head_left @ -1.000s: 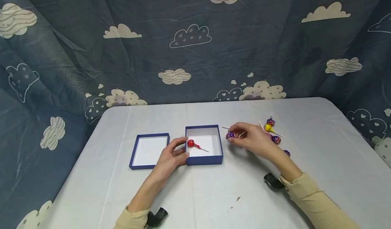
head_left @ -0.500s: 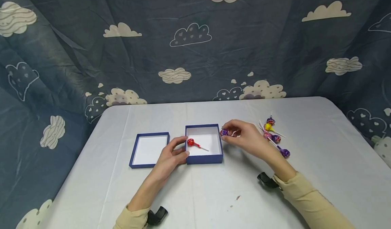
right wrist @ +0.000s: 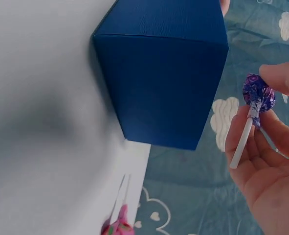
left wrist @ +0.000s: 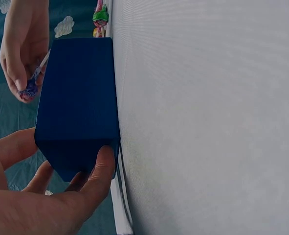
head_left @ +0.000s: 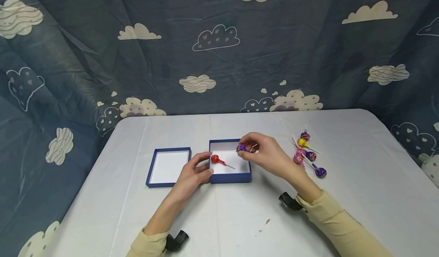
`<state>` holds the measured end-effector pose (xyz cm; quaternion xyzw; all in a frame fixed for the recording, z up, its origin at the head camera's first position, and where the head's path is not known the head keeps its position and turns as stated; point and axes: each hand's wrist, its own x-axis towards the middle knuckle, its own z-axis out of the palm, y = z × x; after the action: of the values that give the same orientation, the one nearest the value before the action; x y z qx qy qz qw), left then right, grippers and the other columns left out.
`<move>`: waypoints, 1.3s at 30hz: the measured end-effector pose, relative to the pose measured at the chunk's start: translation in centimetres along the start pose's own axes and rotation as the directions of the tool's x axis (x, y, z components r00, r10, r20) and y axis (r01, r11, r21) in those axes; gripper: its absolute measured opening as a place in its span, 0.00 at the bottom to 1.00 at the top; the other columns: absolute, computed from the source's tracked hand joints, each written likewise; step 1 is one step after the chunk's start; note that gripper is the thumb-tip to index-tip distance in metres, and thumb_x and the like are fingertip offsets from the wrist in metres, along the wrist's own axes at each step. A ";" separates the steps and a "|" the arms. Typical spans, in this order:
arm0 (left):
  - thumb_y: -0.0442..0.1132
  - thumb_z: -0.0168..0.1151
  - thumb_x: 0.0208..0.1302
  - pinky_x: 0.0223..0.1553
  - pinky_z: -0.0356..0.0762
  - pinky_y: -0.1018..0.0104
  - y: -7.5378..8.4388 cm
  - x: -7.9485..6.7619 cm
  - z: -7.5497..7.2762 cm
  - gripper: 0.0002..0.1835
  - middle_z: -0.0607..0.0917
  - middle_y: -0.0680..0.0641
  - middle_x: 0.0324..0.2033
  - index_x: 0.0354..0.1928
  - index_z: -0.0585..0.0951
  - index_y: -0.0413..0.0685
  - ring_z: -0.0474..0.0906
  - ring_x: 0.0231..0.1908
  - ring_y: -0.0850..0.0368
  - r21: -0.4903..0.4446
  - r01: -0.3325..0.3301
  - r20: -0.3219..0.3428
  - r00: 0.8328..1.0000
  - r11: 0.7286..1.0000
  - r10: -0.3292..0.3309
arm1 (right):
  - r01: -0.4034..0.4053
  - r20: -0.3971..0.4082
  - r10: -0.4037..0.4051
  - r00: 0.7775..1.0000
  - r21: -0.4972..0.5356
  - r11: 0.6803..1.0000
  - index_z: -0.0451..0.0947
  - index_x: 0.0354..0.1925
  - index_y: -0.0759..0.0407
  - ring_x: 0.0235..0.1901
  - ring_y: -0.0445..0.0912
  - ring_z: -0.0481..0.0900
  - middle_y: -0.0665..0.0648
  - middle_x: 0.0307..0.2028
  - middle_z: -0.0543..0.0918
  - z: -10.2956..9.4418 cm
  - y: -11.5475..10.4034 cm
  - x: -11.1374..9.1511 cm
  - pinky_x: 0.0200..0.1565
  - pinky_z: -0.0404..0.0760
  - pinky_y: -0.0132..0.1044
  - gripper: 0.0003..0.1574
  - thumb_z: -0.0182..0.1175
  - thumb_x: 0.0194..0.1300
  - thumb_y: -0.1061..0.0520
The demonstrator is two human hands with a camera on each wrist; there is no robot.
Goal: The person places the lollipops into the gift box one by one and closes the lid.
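The left hand [head_left: 192, 173] grips the left side of the blue box [head_left: 230, 178]; the right hand [head_left: 265, 152] pinches a purple lollipop [head_left: 241, 147] above its right side. Left wrist view: the tilted stick [left wrist: 44, 59] could snag the box. Right wrist view: a slack pinch could drop it.

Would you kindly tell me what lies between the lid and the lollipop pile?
The head view shows the box, a red lollipop inside it, held by the left hand; the right hand, pinching a purple lollipop, is there too.
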<state>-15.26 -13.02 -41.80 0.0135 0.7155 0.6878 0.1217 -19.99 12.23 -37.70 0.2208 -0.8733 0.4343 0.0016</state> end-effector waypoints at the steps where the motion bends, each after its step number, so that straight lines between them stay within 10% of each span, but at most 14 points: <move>1: 0.31 0.61 0.63 0.50 0.79 0.54 0.0 0.0 0.0 0.29 0.68 0.44 0.67 0.67 0.71 0.46 0.69 0.63 0.41 -0.002 0.000 0.000 1.000 1.000 0.000 | 0.007 0.004 -0.007 1.000 -0.012 1.000 0.81 0.47 0.54 0.37 0.44 0.76 0.48 0.37 0.81 0.2 -0.1 0.1 0.41 0.78 0.40 0.17 0.70 0.60 0.54; 20: 0.32 0.61 0.63 0.52 0.78 0.52 0.0 0.0 0.0 0.29 0.69 0.47 0.67 0.67 0.71 0.48 0.69 0.63 0.42 0.015 0.004 -0.008 1.000 1.000 -0.004 | 0.077 0.086 -0.068 0.994 -0.103 0.992 0.81 0.44 0.53 0.37 0.43 0.75 0.48 0.37 0.79 2.8 -1.2 2.2 0.38 0.77 0.38 0.14 0.70 0.59 0.55; 39: 0.31 0.62 0.63 0.53 0.77 0.51 0.0 -0.1 0.0 0.27 0.68 0.46 0.67 0.65 0.73 0.51 0.68 0.63 0.42 -0.014 0.001 -0.007 1.000 1.000 -0.001 | -0.048 0.021 0.050 0.999 -0.096 0.994 0.83 0.43 0.54 0.32 0.43 0.76 0.48 0.32 0.80 4.8 -1.4 3.8 0.35 0.75 0.37 0.13 0.70 0.59 0.54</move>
<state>-15.22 -13.05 -41.76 0.0100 0.7112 0.6927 0.1194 -21.96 6.33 -38.88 0.2039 -0.8982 0.3893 -0.0086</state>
